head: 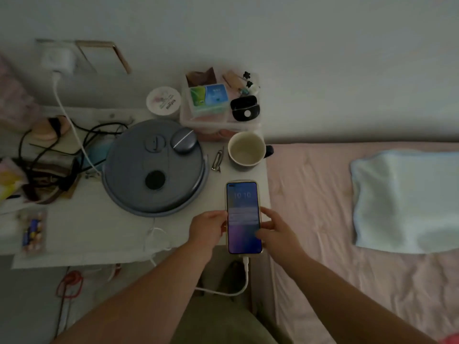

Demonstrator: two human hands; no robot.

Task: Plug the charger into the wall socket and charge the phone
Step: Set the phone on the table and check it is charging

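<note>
Head view, looking down on a white bench (82, 234) beside a bed (323, 194). The charger (58, 59) sits in the wall socket (43, 49) at upper left, and its white cable (67, 120) drops across the bench clutter and reappears below the bench edge, curving up into the bottom of the phone (243, 217). The phone lies face up with its screen lit, at the bench's front right corner, its long axis running away from the person and its lower end overhanging the edge. The left hand (208, 230) grips the phone's left edge, fingers curled against it; the right hand (275, 230) pinches the right edge, thumb over the screen margin, so both hands hold the phone. The phone lies directly between the two hands, each equally near. A round grey appliance (154, 167) stands just left of the phone, a mug (246, 150) beyond it. By these signs the plugging appears done; what remains is likely to slide the phone forward along its long axis until it rests fully on the bench.
</note>
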